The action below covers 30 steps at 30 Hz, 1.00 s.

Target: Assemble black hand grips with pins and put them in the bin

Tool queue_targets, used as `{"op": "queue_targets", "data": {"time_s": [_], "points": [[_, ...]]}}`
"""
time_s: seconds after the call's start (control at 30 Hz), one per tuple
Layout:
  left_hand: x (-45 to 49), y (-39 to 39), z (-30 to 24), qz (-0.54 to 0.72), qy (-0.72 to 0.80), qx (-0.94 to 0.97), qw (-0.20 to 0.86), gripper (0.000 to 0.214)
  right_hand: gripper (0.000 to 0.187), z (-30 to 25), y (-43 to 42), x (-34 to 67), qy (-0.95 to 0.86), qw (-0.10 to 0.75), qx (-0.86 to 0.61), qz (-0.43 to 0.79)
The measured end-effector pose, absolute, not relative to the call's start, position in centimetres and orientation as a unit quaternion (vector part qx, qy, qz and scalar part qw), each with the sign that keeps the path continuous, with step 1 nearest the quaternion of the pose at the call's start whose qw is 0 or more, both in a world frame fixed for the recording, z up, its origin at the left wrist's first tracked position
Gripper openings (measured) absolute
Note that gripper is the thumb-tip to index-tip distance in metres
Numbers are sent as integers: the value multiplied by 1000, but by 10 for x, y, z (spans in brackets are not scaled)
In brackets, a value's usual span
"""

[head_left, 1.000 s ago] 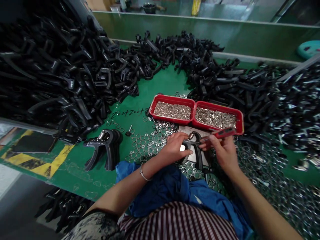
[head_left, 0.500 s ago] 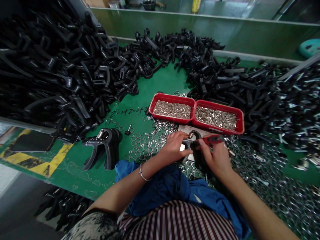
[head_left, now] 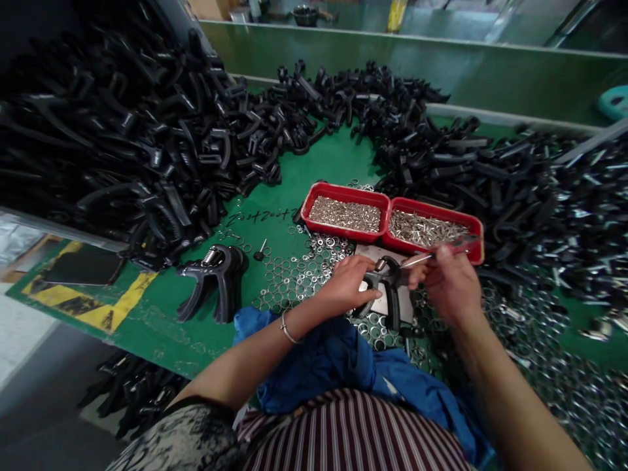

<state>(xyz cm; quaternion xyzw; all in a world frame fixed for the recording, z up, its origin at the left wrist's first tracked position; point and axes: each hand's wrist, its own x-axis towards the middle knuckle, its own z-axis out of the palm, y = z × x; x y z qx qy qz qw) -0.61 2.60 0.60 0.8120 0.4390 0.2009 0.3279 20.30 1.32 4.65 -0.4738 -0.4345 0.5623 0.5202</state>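
Observation:
My left hand [head_left: 349,282] is closed on a black hand-grip exerciser [head_left: 385,291] that rests on a small metal plate [head_left: 367,254] on the green table. My right hand [head_left: 449,282] is closed on a red-handled screwdriver [head_left: 441,251], whose metal tip points left at the spring end of the exerciser. Just beyond the hands stand two red trays: the left tray [head_left: 344,193] holds small metal sleeves, the right tray [head_left: 475,229] holds metal pins. Loose metal rings [head_left: 289,271] lie scattered around the hands.
Big heaps of black plastic handles [head_left: 147,144] cover the left and back, and more handles [head_left: 490,176] the right. A few assembled exercisers [head_left: 213,278] lie left of my hands. A blue cloth [head_left: 333,366] lies over my lap. A green wall [head_left: 441,65] bounds the table's far side.
My right hand has drawn the screwdriver back up and to the right, its tip now raised above the exerciser. The left hand keeps its hold. The camera has shifted slightly.

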Motion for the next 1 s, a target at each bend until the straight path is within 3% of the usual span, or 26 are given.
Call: {"op": "queue_targets", "data": {"time_s": [0.3,0.47,0.53,0.77,0.83,0.93,1.0], "points": [[-5,25,7,200,443,810,327,49,22,21,-9,198,-537,455,-565,430],[-6,25,7,200,442,812,325,46,28,26,-13,190,-695,289,-611,245],[-5,25,10,197,441,814,323,45,31,28,-9,187,-710,255,-613,234],[-3,22,18,162,447,825,306,46,31,58,-10,196,-712,306,-595,216],[-5,17,21,166,434,837,291,53,33,62,-16,216,-730,212,-636,135],[-15,23,33,182,406,861,246,58,35,60,-23,256,-783,-10,-620,48],[-23,45,46,190,395,876,201,42,37,60,-21,277,-804,-35,-593,34]]}}
